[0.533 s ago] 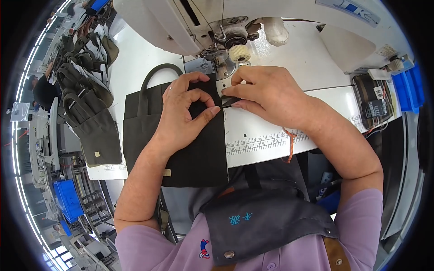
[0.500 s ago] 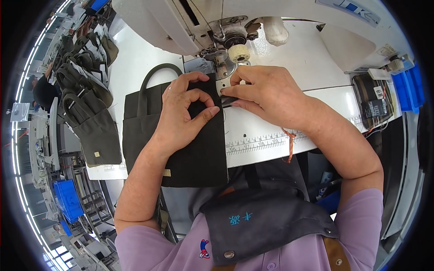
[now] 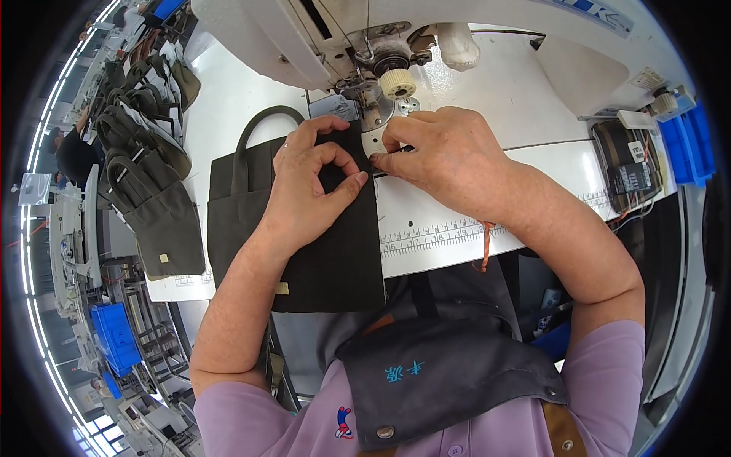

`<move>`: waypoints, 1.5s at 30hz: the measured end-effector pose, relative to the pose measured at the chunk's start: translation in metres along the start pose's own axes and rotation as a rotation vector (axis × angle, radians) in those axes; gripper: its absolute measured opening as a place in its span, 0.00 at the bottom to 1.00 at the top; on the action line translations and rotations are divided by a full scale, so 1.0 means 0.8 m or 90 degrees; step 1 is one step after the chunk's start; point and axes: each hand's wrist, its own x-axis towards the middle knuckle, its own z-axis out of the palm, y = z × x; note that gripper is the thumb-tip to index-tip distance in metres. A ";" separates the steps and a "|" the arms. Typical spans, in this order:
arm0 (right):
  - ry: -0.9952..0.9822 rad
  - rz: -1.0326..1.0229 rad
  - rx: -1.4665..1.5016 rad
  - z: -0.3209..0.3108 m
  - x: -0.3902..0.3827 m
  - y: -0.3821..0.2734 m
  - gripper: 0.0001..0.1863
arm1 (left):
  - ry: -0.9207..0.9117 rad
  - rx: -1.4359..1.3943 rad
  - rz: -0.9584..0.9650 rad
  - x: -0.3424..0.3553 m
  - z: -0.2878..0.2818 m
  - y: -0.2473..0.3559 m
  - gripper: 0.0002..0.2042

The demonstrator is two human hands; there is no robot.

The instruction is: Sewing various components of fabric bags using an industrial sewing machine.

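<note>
A dark olive fabric bag [image 3: 251,251] with a looped handle lies on the white sewing table. My left hand [image 3: 316,179] rests on the bag's upper right part, its thumb and index tips meeting and other fingers curved; whatever they pinch cannot be made out. Just right of the bag's edge, my right hand [image 3: 434,152] is bent beside the needle plate [image 3: 375,141], fingertips closed over something dark and mostly hidden. The sewing machine head [image 3: 304,38] with a cream knurled knob [image 3: 397,82] stands over both hands.
Several olive bags [image 3: 160,228] are piled at the table's left. A dark object [image 3: 624,171] with wires and blue trays [image 3: 681,141] are at the right. A printed ruler [image 3: 426,240] runs along the front edge. A blue bin [image 3: 113,335] stands lower left, among other workstations.
My right hand has moved slightly upward, with its thumb now tucked mostly out of sight. My left hand has shifted very slightly up, and the bag barely differs.
</note>
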 end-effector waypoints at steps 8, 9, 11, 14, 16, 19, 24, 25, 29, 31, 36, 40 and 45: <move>0.001 0.022 0.031 -0.001 0.001 -0.002 0.08 | 0.033 -0.003 0.002 0.001 0.004 0.002 0.07; -0.001 0.023 0.031 0.000 0.000 -0.001 0.08 | 0.036 -0.014 -0.008 0.002 0.005 0.002 0.07; 0.000 0.038 0.030 0.000 -0.001 0.005 0.08 | 0.040 -0.001 -0.004 0.005 0.007 0.001 0.06; 0.006 0.079 0.067 -0.003 -0.003 0.011 0.10 | 0.053 0.016 -0.001 0.008 0.009 -0.005 0.06; -0.002 0.091 0.071 -0.005 -0.003 0.012 0.10 | 0.063 0.020 -0.005 0.011 0.010 -0.008 0.06; -0.003 0.093 0.084 -0.004 0.000 0.009 0.10 | 0.076 0.012 -0.005 0.016 0.010 -0.010 0.06; 0.000 0.060 0.058 0.003 0.005 0.007 0.08 | 0.057 0.019 -0.006 0.019 0.012 -0.013 0.06; 0.002 0.056 0.049 0.003 0.006 0.006 0.06 | 0.060 0.018 -0.006 0.019 0.012 -0.013 0.06; -0.005 0.065 0.038 0.001 0.009 0.003 0.06 | 0.065 0.028 -0.016 0.018 0.009 -0.008 0.06; -0.004 0.065 0.040 0.001 0.008 0.003 0.06 | 0.071 0.017 -0.024 0.015 0.008 -0.007 0.06; 0.002 0.074 0.038 0.004 0.007 0.003 0.06 | 0.057 0.302 0.223 -0.006 -0.010 -0.007 0.15; -0.003 0.078 0.042 0.003 0.006 0.002 0.06 | -0.006 0.227 0.141 -0.027 -0.006 0.007 0.22; -0.007 0.084 0.039 0.003 0.008 0.000 0.06 | -0.002 0.229 0.136 -0.029 -0.002 0.002 0.22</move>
